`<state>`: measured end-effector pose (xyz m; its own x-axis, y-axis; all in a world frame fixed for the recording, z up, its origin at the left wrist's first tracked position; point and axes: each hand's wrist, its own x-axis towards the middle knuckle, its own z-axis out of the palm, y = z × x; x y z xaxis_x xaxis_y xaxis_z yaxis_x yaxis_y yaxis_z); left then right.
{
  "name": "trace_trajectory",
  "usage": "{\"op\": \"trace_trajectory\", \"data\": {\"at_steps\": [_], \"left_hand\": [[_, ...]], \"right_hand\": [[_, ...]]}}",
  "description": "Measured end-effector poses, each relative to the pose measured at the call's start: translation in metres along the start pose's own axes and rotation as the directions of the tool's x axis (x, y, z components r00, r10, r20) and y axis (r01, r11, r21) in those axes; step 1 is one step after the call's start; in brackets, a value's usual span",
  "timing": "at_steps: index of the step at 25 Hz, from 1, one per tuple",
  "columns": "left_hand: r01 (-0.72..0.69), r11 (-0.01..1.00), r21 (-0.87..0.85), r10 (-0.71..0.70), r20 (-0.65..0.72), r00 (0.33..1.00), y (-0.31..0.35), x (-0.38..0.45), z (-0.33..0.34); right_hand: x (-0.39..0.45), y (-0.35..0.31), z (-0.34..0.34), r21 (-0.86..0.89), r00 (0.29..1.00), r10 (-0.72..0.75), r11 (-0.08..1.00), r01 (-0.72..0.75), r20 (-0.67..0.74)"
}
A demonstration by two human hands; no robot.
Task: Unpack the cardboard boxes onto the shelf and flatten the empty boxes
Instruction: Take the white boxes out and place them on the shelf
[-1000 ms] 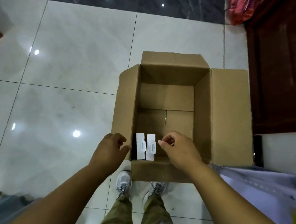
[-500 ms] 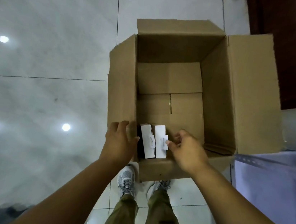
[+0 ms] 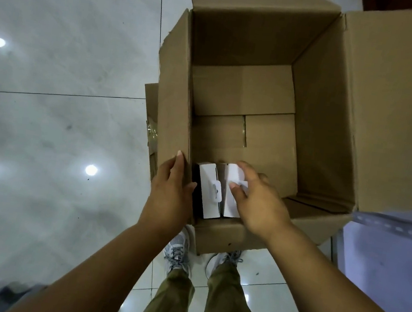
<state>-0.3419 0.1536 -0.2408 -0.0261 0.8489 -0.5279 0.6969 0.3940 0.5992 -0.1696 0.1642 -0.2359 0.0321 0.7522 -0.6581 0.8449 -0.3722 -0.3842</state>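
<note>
Cardboard box [image 3: 328, 135] standing open on the tiled floor [image 3: 52, 83], flaps folded out so both hands can reach in. Two small white cartons [image 3: 210, 195] stand side by side in the near-left corner. Left hand [image 3: 171, 193], fingers straight, steadies the left wall; right hand [image 3: 259, 202] curls round the right-hand carton [image 3: 233, 179], apparently to lift it
</note>
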Motion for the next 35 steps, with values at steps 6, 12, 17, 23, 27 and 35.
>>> {"op": "trace_trajectory", "data": {"at_steps": [6, 12, 17, 23, 27, 35], "left_hand": [[0.032, 0.999, 0.026, -0.032, 0.023, 0.999, 0.003, 0.000, -0.001], [0.086, 0.996, 0.024, -0.087, 0.018, 0.996, 0.007, -0.001, -0.006], [0.068, 0.995, 0.071, -0.063, -0.073, 0.995, 0.017, -0.011, -0.017], [-0.049, 0.997, 0.066, 0.057, -0.130, 0.990, 0.049, -0.016, -0.036], [-0.135, 0.990, 0.050, 0.141, -0.162, 0.977, 0.073, -0.015, -0.052], [-0.146, 0.989, -0.017, 0.145, -0.041, 0.989, 0.060, -0.019, -0.063]], "right_hand": [[0.003, 0.002, 0.003, -0.054, 0.992, 0.128, 0.990, -0.127, 0.016], [0.004, -0.007, 0.002, 0.189, 0.967, 0.252, 0.952, -0.240, -0.040], [-0.014, -0.001, -0.031, 0.481, 0.935, 0.280, 0.864, -0.147, -0.217], [-0.048, -0.005, -0.081, 0.619, 0.933, 0.174, 0.783, 0.063, -0.316], [-0.062, -0.007, -0.099, 0.622, 0.959, 0.017, 0.765, 0.169, -0.282], [-0.070, -0.023, -0.110, 0.654, 0.968, -0.249, 0.735, 0.181, 0.012]]}}
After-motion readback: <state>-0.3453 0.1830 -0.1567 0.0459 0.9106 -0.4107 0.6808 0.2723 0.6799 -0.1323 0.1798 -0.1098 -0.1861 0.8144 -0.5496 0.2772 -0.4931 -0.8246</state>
